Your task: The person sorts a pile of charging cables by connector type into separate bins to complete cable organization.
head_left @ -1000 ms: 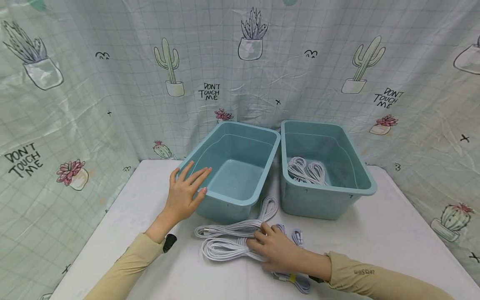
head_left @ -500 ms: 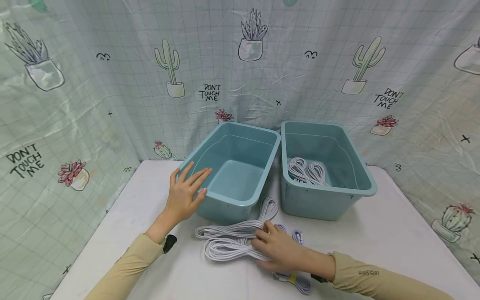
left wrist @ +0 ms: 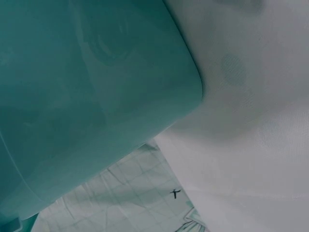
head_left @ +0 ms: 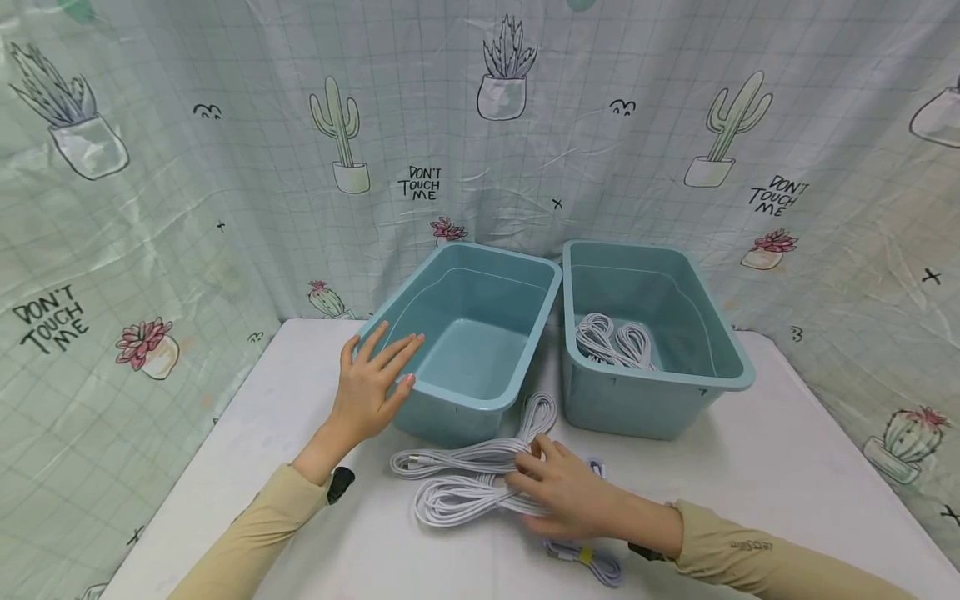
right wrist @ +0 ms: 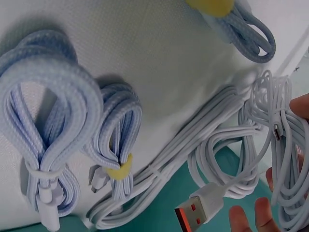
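My right hand [head_left: 562,492] grips a coiled white USB cable [head_left: 448,502] just above the tabletop, in front of the bins. In the right wrist view the coil [right wrist: 289,169] lies between thumb and fingers, its USB plug [right wrist: 200,208] dangling free. Spread fingers of my left hand [head_left: 367,379] rest at the near left corner of the left blue-green bin [head_left: 456,397]; the left wrist view shows only that bin's wall [left wrist: 120,82] beside the cloth. A long white cable bundle [head_left: 465,460] lies behind the held coil, and another white loop [head_left: 538,417] leans near the bin.
The right blue-green bin [head_left: 637,408] contains coiled white cables [head_left: 615,342]. Pale blue braided cables [right wrist: 58,106] lie under and around my right forearm, one bundle with a yellow tie [head_left: 585,557]. A printed curtain [head_left: 450,133] surrounds the white table [head_left: 300,367].
My right hand has shifted slightly right and away from me, drawing the white USB cable coil a little to the right. My left hand and both bins have stayed put.
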`<state>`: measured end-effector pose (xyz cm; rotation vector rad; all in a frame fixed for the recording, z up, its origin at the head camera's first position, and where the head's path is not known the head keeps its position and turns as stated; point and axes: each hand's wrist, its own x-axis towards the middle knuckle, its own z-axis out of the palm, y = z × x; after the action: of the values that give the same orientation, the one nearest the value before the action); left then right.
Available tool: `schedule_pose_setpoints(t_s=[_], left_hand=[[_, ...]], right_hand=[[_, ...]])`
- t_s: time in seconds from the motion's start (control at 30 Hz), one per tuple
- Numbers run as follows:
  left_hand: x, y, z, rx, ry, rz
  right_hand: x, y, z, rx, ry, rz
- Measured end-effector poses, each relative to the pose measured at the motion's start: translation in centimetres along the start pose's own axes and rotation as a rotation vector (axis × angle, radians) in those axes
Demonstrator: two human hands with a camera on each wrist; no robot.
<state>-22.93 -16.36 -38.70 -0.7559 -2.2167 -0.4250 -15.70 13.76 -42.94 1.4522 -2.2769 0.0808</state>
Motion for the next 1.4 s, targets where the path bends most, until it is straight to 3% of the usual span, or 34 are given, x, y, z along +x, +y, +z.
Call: schedule_pose_setpoints(t_s=[0.73,1.13,1.4], left_hand=[[0.1,-0.1,0.0,0.006,-0.014,-0.002],[-0.1,-0.2,0.2,0.007,0.005,0.0],[0.0,-0.2,0.2,0.007,0.01,0.003]], right_hand=[[-1.7,1.2,-2.8,0.018,0.012,0.063],[-3.5,1.5,-6.1,-0.023,-0.01,0.166],[-4.9,1.9,-8.1,-0.049,0.028,0.176]])
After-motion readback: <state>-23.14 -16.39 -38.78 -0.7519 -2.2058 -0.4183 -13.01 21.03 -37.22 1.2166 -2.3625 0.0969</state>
